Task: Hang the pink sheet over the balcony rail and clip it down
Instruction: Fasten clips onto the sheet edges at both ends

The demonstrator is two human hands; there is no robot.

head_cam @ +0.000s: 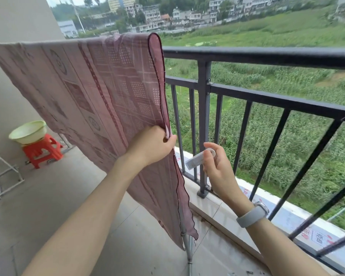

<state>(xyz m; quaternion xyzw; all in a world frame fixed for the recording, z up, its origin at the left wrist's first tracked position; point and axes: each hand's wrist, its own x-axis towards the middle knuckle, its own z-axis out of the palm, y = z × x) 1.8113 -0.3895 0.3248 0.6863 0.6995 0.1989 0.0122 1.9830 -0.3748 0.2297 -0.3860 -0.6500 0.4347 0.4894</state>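
The pink patterned sheet point(92, 90) hangs folded over the top of the dark balcony rail point(267, 55), covering its left part and reaching down toward the floor. My left hand point(153, 145) grips the sheet's right-hand edge about halfway down. Just to the right, my right hand point(217, 166) holds a pale grey clip point(195, 160) between thumb and fingers, close to the sheet's edge and in front of the rail's bars. A grey watch sits on my right wrist.
A pale green basin point(28, 132) rests on a red plastic stool point(41, 150) at the far left by the wall. A white wire rack point(2, 172) stands at the left edge. A metal pole point(189, 253) rises under the sheet's lower corner. Beyond the rail lies a drop to green fields.
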